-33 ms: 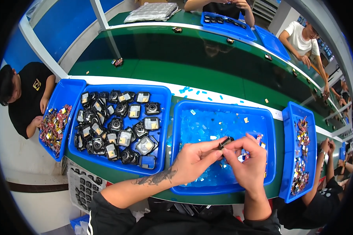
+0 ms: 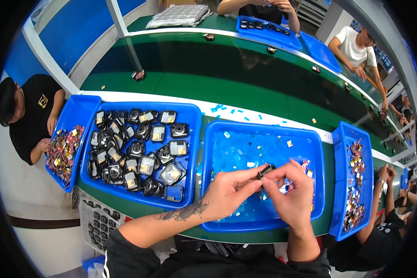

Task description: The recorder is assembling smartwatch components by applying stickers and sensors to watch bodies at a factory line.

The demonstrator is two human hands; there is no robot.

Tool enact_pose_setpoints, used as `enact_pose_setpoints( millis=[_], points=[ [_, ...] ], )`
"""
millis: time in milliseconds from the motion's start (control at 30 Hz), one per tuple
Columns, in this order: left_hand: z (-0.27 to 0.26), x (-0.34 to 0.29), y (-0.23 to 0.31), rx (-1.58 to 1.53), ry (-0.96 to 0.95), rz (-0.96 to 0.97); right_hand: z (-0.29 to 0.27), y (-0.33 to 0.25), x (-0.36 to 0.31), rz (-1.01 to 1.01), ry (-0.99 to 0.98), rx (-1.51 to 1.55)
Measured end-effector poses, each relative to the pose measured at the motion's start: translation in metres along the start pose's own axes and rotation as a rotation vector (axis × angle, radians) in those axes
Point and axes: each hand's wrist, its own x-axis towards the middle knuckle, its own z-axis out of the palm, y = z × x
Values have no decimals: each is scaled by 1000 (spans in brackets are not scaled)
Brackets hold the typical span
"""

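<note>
My left hand (image 2: 234,190) and my right hand (image 2: 292,192) meet above a blue tray (image 2: 264,225) in front of me. Between their fingertips is a small black part (image 2: 265,170), seen nearly edge-on and partly covered by the fingers. The left thumb and fingers pinch it from the left, while the right thumb and forefinger close on its right end. Blue film scraps (image 2: 231,148) litter the tray below. Several small coloured pieces (image 2: 306,167) lie at its right side, half hidden behind my right hand.
Left of my hands, a blue tray (image 2: 195,139) holds many black watch cases (image 2: 147,164). Trays with small coloured parts (image 2: 66,155) stand at both ends. A green conveyor belt (image 2: 194,78) carries scattered pieces beyond a white rail. Other people work on several sides.
</note>
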Motion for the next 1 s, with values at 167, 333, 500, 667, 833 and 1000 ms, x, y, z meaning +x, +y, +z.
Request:
enact_pose_setpoints(
  millis=[167,333,500,667,833,1000],
  points=[
    [2,-3,11,104,-17,-80,2,7,-6,-50,78,-98],
    [2,-4,-14,-153,36,23,9,3,-3,-109,121,-100],
    [6,-11,-3,-129,147,30,8,7,-24,181,91,431],
    [5,-1,8,92,165,255,4,12,-25,272,13,467],
    [2,1,8,538,180,502,-6,17,-5,326,-150,906],
    [3,8,1,525,155,543,-9,31,-4,344,-171,958]
  ],
)
